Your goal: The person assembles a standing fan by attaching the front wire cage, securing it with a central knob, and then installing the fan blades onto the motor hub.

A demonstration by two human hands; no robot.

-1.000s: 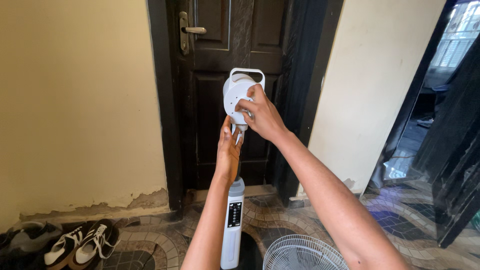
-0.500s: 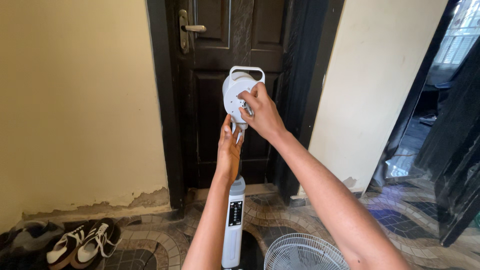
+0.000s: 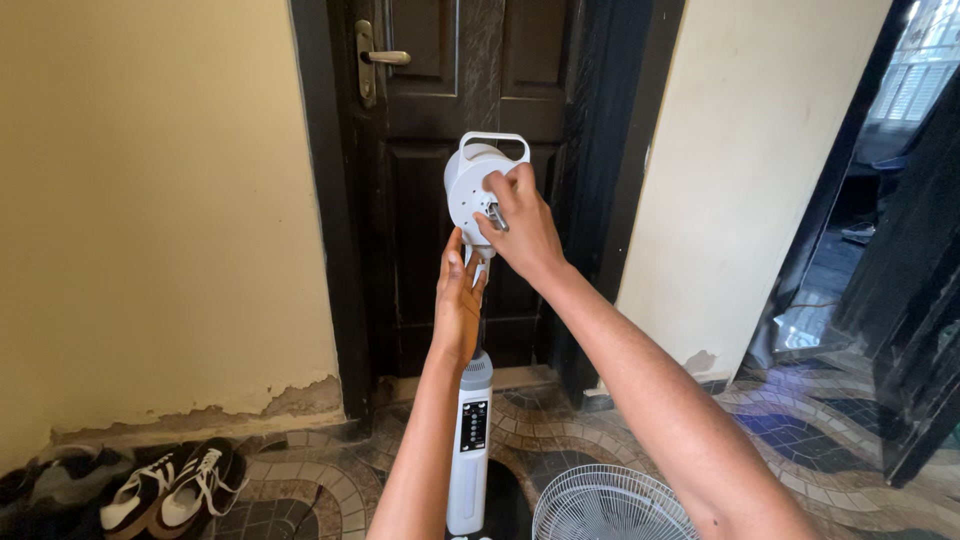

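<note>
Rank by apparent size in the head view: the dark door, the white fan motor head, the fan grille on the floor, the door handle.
1. dark door
2. fan grille, cut off by the frame and nearer the camera, so unsure against the next
3. fan motor head
4. door handle

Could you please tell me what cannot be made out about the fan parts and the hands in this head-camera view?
- Fan stand base: cut off by the bottom edge.
- Upper pole: hidden behind the left hand.
- Motor housing front: partly covered by the right hand; the small metal part at its fingers is too small to identify.
- Fan grille: cut off below.
</note>
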